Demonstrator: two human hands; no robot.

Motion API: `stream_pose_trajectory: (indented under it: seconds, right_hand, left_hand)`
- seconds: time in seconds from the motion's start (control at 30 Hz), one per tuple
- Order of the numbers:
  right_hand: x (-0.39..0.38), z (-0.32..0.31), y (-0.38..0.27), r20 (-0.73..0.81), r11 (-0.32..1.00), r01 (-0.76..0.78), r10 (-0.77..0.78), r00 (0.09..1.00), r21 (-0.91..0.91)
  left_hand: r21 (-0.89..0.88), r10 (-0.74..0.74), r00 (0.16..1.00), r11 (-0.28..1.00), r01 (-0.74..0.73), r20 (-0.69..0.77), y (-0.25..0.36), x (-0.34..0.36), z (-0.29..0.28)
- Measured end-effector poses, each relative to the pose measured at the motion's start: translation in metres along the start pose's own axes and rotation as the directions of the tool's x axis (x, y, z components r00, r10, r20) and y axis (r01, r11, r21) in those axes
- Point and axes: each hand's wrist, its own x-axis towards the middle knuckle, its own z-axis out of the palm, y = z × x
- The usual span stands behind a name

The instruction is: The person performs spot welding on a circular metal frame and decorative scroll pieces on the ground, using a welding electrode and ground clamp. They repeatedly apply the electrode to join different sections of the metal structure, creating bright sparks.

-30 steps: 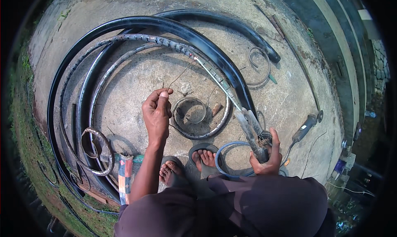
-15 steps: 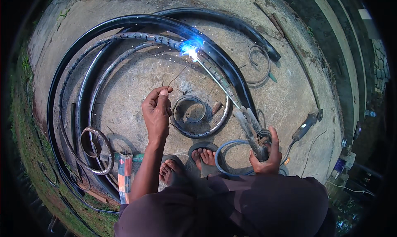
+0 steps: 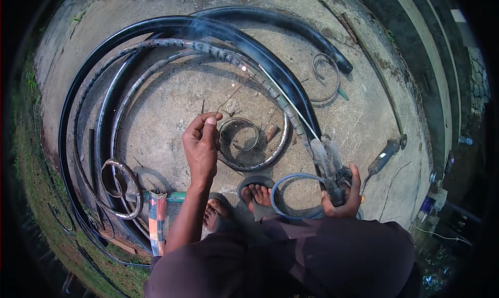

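Observation:
My left hand (image 3: 201, 150) pinches a thin metal wire (image 3: 228, 99) between thumb and fingers. The wire slants up toward a glowing spot on a curved, notched metal bar (image 3: 205, 47). In my right hand (image 3: 345, 202) is a worn welding electrode holder (image 3: 328, 160). A long, pale welding electrode (image 3: 291, 105) runs from its jaws up and left, its tip close to the bar beside the glowing spot. A big curved black tube (image 3: 182, 22) arcs just behind the bar. Thin smoke hangs over the tube; no arc is lit.
A coiled metal scroll (image 3: 254, 166) lies between my hands, above my sandalled feet. At left are a metal ring (image 3: 139, 194) and an open packet of rods (image 3: 157, 222). A blue cable (image 3: 278, 186) loops near my right foot; a dark angle grinder (image 3: 384, 157) lies at right.
The bright blue arc has gone out, leaving a small glow and smoke. My right hand has moved right with the holder, and the electrode has shifted right. My left hand has moved slightly right.

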Motion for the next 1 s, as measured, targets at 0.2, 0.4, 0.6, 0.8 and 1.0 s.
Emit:
stream_pose_trajectory:
  seconds: [0.2, 0.4, 0.6, 0.8, 1.0]
  right_hand:
    - [0.0, -0.001, 0.0, 0.038, 0.998, -0.01, 0.013, 0.999, -0.068]
    - [-0.001, -0.002, 0.007, 0.045, 0.993, 0.055, -0.051, 0.998, -0.108]
    - [0.0, 0.002, 0.002, 0.002, 0.99, 0.064, -0.064, 0.998, -0.125]
    - [0.001, 0.0, -0.002, 0.051, 0.994, -0.001, 0.006, 0.999, -0.107]
    - [0.001, 0.001, 0.001, 0.031, 0.993, 0.02, -0.017, 0.999, -0.12]
  left_hand:
    - [0.016, -0.007, 1.0, 1.0, 0.008, -0.013, -0.003, -0.002, 0.005]
    - [0.009, 0.0, 1.0, 1.0, 0.001, -0.005, -0.003, -0.001, 0.007]
    - [0.024, 0.0, 1.0, 1.0, 0.0, -0.011, -0.005, 0.0, 0.006]
    - [0.002, -0.002, 1.0, 1.0, 0.002, -0.008, -0.004, 0.0, 0.006]
    - [0.02, 0.023, 1.0, 1.0, -0.023, -0.005, -0.005, 0.001, 0.006]
